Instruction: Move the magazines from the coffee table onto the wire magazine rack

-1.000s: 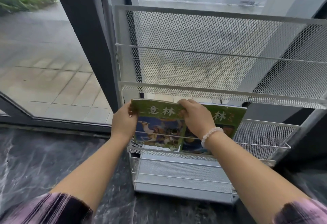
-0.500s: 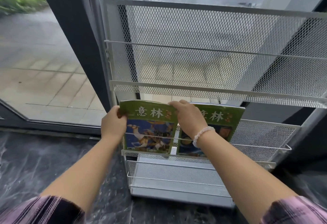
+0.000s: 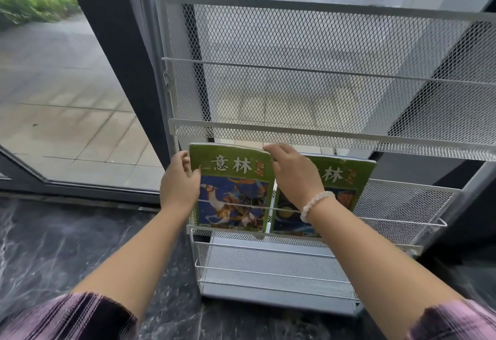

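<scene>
A white wire-mesh magazine rack (image 3: 308,76) stands against a glass wall, with several tiers. In its middle tier a green magazine (image 3: 233,192) with a blue picture stands upright behind the thin front wire. My left hand (image 3: 178,181) grips its left edge and my right hand (image 3: 294,173) holds its top right corner. A second green magazine (image 3: 346,181) stands right beside it in the same tier, partly hidden by my right wrist with its bead bracelet.
The rack's top tier (image 3: 322,135) and bottom tier (image 3: 268,272) hold nothing. Dark marble floor (image 3: 53,254) lies in front. A dark window frame post (image 3: 118,58) rises left of the rack, with paving outside the glass.
The magazine has settled a little lower and straighter in the middle tier, behind the front wire. Both hands stay on it. The camera view has shifted slightly.
</scene>
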Motion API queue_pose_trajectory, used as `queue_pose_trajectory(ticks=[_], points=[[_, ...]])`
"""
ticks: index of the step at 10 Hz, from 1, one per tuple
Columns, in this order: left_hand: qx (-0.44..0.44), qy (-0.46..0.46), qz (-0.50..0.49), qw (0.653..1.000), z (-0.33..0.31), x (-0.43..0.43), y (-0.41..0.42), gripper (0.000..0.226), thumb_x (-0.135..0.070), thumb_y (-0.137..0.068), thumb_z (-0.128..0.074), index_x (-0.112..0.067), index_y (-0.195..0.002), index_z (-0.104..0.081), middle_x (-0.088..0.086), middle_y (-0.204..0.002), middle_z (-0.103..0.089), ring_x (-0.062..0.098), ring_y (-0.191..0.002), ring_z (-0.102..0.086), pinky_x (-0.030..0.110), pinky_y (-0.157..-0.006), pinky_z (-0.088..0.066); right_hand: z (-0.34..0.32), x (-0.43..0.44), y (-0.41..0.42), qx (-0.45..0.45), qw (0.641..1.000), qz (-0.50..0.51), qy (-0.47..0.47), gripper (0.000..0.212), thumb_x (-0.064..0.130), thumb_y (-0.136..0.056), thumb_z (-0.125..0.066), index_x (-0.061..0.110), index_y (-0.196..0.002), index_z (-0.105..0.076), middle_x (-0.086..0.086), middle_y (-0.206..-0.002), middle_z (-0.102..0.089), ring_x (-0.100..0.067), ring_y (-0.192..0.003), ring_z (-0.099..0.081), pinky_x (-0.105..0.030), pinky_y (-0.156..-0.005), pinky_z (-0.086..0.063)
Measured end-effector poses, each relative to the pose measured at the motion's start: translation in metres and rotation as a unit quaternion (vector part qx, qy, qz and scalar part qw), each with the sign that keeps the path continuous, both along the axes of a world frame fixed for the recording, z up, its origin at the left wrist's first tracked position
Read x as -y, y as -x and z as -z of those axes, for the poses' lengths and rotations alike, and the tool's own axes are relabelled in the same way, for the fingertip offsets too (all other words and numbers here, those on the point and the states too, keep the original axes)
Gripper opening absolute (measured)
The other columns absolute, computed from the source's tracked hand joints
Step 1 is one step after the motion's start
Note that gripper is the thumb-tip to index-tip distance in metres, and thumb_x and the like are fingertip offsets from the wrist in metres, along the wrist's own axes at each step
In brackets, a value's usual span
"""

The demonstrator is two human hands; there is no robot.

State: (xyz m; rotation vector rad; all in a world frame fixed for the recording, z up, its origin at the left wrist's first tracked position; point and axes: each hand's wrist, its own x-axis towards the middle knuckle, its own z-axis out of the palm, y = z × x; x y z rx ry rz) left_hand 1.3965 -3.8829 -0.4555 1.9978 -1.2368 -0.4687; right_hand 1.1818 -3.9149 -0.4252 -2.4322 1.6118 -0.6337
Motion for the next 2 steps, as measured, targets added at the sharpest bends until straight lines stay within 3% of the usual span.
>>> queue_pose_trajectory(ticks=[2], points=[[-0.022, -0.025, 0.024, 0.999, -0.0044, -0.0077, 0.0045, 0.047, -0.015, -0.083, -0.059, -0.012, -0.128, -0.044, 0.010, -0.126, -0.055, 0.025, -0.112, -0.054, 0.037, -0.089, -0.045, -0.0063, -0.0151, 0.0150, -0.015, 0.999, 0.015, 0.029, 0.044, -0.009, -0.085, -0.048, 0.012, -0.123, -0.059, -0.011, -0.129, -0.060, -0.028, -0.120, -0.054, -0.042, -0.098, -0.049]])
